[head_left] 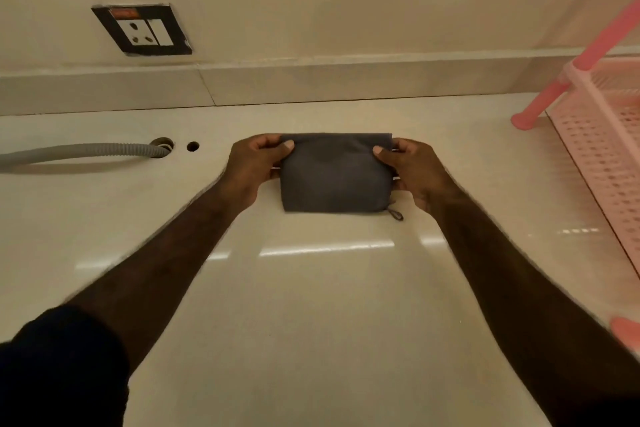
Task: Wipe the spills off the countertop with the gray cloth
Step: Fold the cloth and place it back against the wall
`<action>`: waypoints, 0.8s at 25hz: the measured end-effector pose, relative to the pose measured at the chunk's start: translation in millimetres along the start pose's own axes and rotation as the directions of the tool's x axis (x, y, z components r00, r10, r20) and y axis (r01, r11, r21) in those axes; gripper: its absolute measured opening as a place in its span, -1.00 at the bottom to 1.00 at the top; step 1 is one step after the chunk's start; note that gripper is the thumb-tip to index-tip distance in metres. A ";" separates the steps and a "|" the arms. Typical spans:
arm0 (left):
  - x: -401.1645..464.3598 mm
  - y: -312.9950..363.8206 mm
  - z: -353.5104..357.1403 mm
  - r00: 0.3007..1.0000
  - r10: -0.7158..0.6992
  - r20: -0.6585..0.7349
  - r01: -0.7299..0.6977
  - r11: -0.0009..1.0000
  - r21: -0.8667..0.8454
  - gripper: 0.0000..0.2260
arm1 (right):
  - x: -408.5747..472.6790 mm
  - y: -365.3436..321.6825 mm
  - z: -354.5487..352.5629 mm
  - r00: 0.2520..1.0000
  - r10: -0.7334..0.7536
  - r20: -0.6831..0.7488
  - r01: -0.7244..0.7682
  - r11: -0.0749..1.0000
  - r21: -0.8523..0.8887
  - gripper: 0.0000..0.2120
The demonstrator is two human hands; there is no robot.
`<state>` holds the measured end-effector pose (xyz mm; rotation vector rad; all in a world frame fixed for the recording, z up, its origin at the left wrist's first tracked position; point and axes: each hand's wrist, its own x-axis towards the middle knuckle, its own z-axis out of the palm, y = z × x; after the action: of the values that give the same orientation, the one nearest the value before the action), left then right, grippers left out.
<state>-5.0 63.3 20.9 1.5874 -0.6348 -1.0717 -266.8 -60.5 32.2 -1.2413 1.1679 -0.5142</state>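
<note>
The gray cloth (335, 174) is folded into a neat rectangle near the middle of the cream countertop (311, 305). My left hand (254, 166) pinches its upper left corner, thumb on top. My right hand (414, 172) pinches the upper right corner the same way. The cloth's top edge is lifted between both hands while its lower edge touches the counter. A small loop tag sticks out at its lower right corner. I cannot make out any spills on the shiny surface.
A gray corrugated hose (83, 152) runs into a hole in the counter at the left, beside a smaller hole (193, 146). A pink plastic rack (602, 135) stands at the right edge. A wall socket (142, 29) sits above the backsplash.
</note>
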 end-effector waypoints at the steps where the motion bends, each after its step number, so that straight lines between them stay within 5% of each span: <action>1: 14.3 1.7 4.1 0.999 0.011 -0.031 -0.011 1.000 0.007 -0.75 | 15.6 -1.3 0.8 0.999 -0.024 -0.024 0.023 0.999 -0.031 -0.66; 6: 85.1 4.3 18.9 0.973 0.048 -0.224 -0.032 0.997 0.074 -0.76 | 84.4 -16.8 5.8 0.980 -0.133 -0.148 0.103 0.975 -0.195 -0.86; 10: 119.0 4.4 24.0 0.937 0.130 -0.325 -0.049 0.968 0.246 -0.79 | 122.3 -22.6 9.5 0.964 -0.193 -0.183 0.126 0.937 -0.325 -0.74; 20: 128.6 17.8 28.9 0.904 0.303 -0.301 -0.089 0.823 0.561 -0.83 | 129.2 -18.8 17.9 0.871 -0.352 -0.343 0.106 0.816 -0.568 -0.58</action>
<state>30.1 -62.6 -3.6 2.0878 -0.8594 -0.4090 -196.9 -166.1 -4.0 -1.8369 1.6186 -0.7059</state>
